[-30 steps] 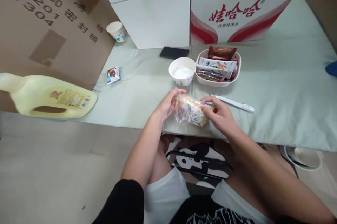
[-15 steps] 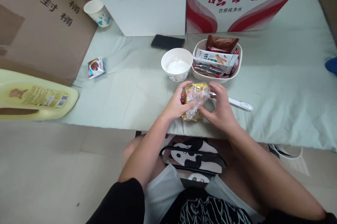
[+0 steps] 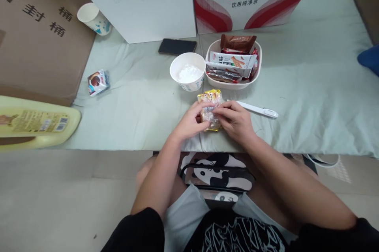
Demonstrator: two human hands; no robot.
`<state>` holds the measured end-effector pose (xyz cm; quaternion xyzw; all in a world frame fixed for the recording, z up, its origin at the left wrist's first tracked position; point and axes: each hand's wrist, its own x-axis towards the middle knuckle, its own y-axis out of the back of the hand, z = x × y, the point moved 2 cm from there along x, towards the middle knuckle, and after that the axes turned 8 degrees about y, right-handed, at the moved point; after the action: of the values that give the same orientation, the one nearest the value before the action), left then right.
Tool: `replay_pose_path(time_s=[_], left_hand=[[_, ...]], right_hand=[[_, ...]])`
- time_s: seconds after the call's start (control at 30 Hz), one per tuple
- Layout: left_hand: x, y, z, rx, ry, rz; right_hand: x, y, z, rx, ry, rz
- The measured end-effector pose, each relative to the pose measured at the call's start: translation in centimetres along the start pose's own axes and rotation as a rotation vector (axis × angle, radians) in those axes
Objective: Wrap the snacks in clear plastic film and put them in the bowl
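A yellow snack packet [image 3: 211, 96] wrapped in clear plastic film lies between my hands, near the table's front edge. My left hand [image 3: 192, 121] grips its left side, fingers on top and thumb at the lower edge. My right hand [image 3: 235, 120] pinches the clear film on the packet's right side, fingers pressed together. Just beyond the right fingers lies a white utility knife [image 3: 260, 110], partly hidden by that hand. A paper bowl [image 3: 189, 86] with white material inside stands behind the packet. Beside it sits a white tub [image 3: 231, 85] filled with packaged snacks.
A black phone [image 3: 177, 47] lies behind the bowl. At the left are a small wrapped snack [image 3: 98, 83], a tipped paper cup [image 3: 95, 19], a yellow bottle [image 3: 38, 122] and a cardboard box [image 3: 38, 55]. White cartons [image 3: 139, 3] line the back. Something blue [image 3: 370, 59] shows at the right edge.
My right hand has closed from a spread grip into a pinch on the film, over the packet. The packet is turned more upright in my left hand. The view has shifted slightly.
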<state>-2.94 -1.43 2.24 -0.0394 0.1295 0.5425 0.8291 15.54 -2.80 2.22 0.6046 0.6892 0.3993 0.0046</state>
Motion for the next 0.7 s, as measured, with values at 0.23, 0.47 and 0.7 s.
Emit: replay_pose_path(time_s=[0.23,0.47,0.7], left_hand=[[0.1,0.1,0.5,-0.01,-0.037,0.24],[0.1,0.4,0.7,-0.071,-0.054,0.293],[-0.3,0.3,0.9,-0.314,-0.074,0.405]], right_hand=[[-0.9,-0.7,-1.2,-0.054,0.134,-0.132],[-1.8,-1.4,-1.7,-0.136,0.135,-0.185],[-1.3,1.0,-2.1,-0.032,0.164,-0.063]])
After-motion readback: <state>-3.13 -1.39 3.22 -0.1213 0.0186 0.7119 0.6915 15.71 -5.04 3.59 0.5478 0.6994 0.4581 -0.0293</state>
